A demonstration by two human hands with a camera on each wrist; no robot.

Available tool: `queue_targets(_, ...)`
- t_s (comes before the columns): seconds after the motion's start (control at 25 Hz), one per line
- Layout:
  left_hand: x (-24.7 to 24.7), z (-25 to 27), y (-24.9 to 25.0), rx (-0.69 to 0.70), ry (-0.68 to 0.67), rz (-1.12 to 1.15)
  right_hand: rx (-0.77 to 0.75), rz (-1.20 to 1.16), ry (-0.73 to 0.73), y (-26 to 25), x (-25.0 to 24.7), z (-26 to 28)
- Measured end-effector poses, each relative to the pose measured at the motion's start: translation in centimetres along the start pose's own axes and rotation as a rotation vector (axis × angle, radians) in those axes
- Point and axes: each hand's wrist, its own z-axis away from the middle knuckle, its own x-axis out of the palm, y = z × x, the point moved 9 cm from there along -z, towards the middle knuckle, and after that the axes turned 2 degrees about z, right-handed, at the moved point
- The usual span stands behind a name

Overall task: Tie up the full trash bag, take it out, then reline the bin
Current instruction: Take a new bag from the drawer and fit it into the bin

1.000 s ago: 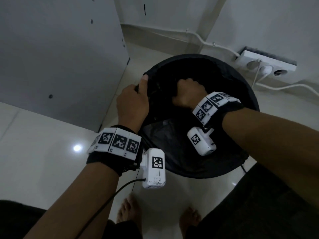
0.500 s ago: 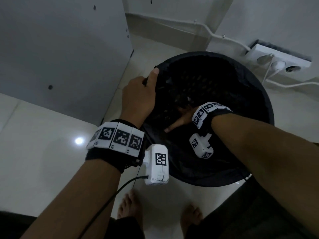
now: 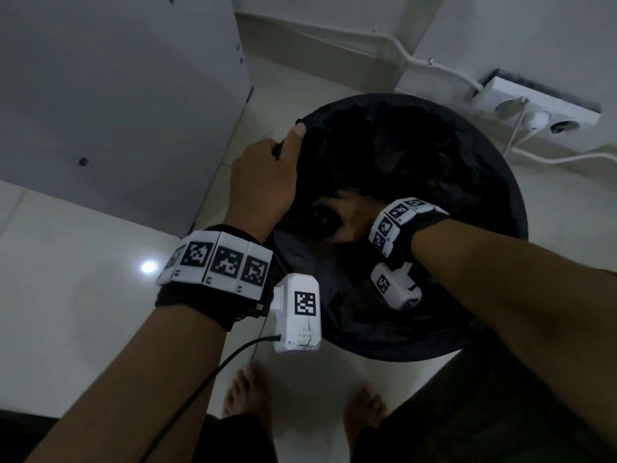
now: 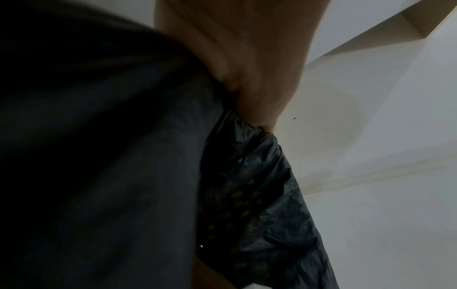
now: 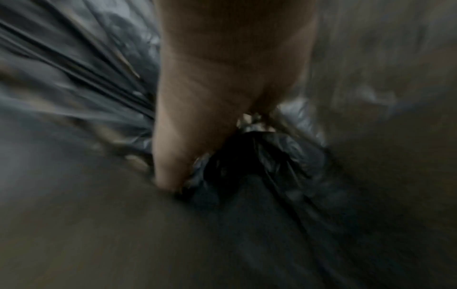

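Cabinet (image 3: pixel 117 95) and power strip (image 3: pixel 534 105) flank bin (image 3: pixel 500 195).

The fingers of the left hand (image 3: pixel 263 182) are hidden behind the rim of the bin (image 3: pixel 514 208); only the thumb shows. The right hand (image 3: pixel 347 218) is deep inside the black liner (image 3: pixel 400 155), its fingertips lost in darkness. The right wrist view is motion-blurred, so the grip on the liner's folds cannot be determined. The bin's base is concealed. The power strip (image 3: pixel 534 105) is partly shadowed.
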Motion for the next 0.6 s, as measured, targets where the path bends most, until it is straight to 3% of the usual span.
queue_targets(0.12,0.1,0.0,-0.1,-0.012,-0.007,-0.009,0.118,0.03,-0.265,1.0,4.8,-0.6)
queue_targets(0.2,0.0,0.1,0.0,-0.013,-0.007,-0.012,0.143,-0.075,-0.315,0.4,5.5,-0.5)
queue_targets(0.32,-0.1,0.0,0.0,-0.01,0.005,-0.027,0.155,-0.081,-0.198,0.1,2.3,-0.3)
queue_targets(0.44,0.0,0.0,0.2,-0.002,0.0,-0.04,0.156,0.04,0.104,0.8,-2.8,0.2)
queue_targets(0.52,0.0,0.1,0.2,-0.01,0.004,-0.039,0.068,-0.032,0.058,0.5,-2.0,0.1)
queue_targets(0.6,0.0,0.2,0.1,-0.016,0.0,-0.03,-0.026,-0.033,-0.135,0.2,2.0,-0.5)
